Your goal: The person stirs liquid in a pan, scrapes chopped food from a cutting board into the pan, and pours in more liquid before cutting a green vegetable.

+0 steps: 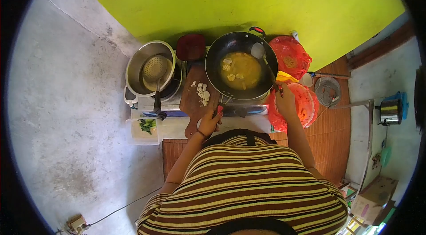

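Observation:
My left hand [209,122] is closed around the red and black near handle of a dark wok [214,73]. The wok sits on the stove and holds a yellowish liquid [246,68] with pale chunks in it. In my right hand [285,99] is the dark handle of a spatula [257,50], whose rounded grey head is over the far right inside of the wok. Left of the wok lies a wooden cutting board [191,102] with chopped white pieces [203,94] on it, close to my left hand.
At left, a metal pot [133,75] holds a skimmer [155,68]. A clear container [132,134] with green leaves stands at the counter's front left. Behind is a dark red container [191,47]. Red plastic bags [289,48] and a grey bucket [327,92] are at right.

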Tool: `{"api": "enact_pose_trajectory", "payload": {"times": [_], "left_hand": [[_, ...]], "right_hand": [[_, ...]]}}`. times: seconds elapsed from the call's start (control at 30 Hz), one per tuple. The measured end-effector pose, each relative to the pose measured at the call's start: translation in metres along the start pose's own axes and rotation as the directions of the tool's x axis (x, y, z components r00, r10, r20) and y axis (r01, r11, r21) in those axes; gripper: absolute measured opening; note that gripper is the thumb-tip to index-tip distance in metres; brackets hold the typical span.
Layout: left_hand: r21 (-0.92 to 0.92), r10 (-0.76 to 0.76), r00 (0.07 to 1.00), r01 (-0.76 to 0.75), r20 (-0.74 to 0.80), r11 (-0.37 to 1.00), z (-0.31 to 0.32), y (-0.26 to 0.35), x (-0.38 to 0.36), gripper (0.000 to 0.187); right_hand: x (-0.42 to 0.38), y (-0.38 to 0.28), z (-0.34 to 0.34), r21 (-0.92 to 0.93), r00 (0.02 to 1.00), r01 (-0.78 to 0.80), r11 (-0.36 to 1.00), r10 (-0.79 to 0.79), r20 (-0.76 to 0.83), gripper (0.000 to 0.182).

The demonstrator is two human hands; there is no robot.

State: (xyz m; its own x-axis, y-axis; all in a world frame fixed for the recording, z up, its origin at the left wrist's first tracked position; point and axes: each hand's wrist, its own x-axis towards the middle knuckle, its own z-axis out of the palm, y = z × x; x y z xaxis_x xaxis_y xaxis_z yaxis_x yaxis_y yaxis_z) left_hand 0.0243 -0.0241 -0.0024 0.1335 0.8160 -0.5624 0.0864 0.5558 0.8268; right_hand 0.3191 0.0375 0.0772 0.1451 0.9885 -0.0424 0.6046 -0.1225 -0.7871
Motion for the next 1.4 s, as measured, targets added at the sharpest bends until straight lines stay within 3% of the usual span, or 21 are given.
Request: {"api": "enact_pose_trajectory", "payload": {"times": [0.2, 1.03, 1.23, 1.4], "left_hand": [[-0.023, 0.016, 1.000, -0.016, 0.025, 1.000, -0.001, -0.003, 0.001, 0.028], [-0.059, 0.013, 0.999, -0.011, 0.041, 0.998, -0.001, -0.012, 0.010, 0.018], [-0.023, -0.070, 0.994, 0.072, 0.086, 0.997, -0.005, -0.006, 0.007, 0.020], [-0.079, 0.032, 0.999, -0.030, 0.026, 0.996, -0.001, -0.019, 0.012, 0.023]], "right_hand": [[0.005, 0.021, 0.009, 0.041, 0.994, -0.107, 0.993, 0.105, 0.042, 0.032], [0.006, 0.048, 0.019, 0.023, 0.999, 0.035, 0.999, -0.034, -0.010, 0.031], [0.004, 0.041, 0.018, -0.026, 0.996, 0.078, 0.997, -0.079, -0.036, 0.030], [0.000, 0.031, 0.016, -0.074, 0.988, 0.125, 0.989, -0.131, -0.084, 0.029]]}}
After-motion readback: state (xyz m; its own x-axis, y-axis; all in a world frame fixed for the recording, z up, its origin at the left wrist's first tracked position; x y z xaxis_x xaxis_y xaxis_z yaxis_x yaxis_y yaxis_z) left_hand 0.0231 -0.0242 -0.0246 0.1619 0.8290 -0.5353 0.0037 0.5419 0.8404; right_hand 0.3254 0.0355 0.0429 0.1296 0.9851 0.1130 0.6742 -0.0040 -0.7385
